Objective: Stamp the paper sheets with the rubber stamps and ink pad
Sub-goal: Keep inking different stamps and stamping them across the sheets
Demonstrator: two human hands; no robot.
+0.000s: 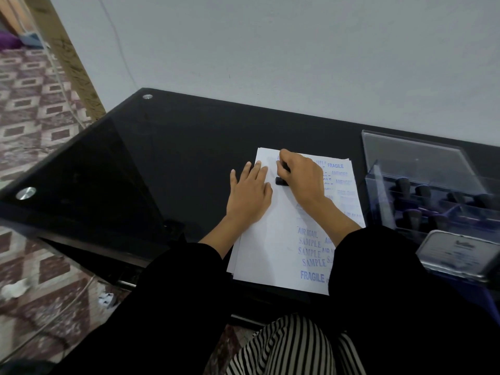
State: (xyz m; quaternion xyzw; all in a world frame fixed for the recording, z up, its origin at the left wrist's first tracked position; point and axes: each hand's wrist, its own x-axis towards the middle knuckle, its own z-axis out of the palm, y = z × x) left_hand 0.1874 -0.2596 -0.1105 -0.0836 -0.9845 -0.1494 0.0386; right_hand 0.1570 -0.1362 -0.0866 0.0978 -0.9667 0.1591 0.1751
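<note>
Tabletop (pixel 167 147): glossy black glass, smooth and reflective, with round metal studs near its left corners; it spreads wide and bare to the left of the hands, and its front edge runs just under the forearms.
Wall (pixel 270 50): plain pale surface meeting the tabletop's far edge beyond the hands.
Sleeves (pixel 392 280): loose black fabric covering both forearms up to the wrists.
Paper sheets (pixel 273 239): a thin stack of white rectangular sheets, edges slightly fanned, lying flat under both hands; the right half carries blue printed words such as FRAGILE, SAMPLE and AIR MAIL, while the strip near the left hand is blank.
Clear case (pixel 422 169): transparent plastic box with an upright lid, right of the right hand, apart from the paper's right edge; dark round-handled rubber stamps (pixel 403 184) stand in rows inside.
Ink pad (pixel 457 253): flat rounded-rectangle tin with a pale label, near the right sleeve in front of the case; whether it is open I cannot tell.
Left hand (pixel 250 196): palm down, fingers extended and close together, pressing flat on the left edge of the sheets.
Right hand (pixel 301 175): curled, fingertips pinching the stamp from above.
Stamp (pixel 282 181): small black block, its base down on the top sheet, between the two hands near the paper's far end.
</note>
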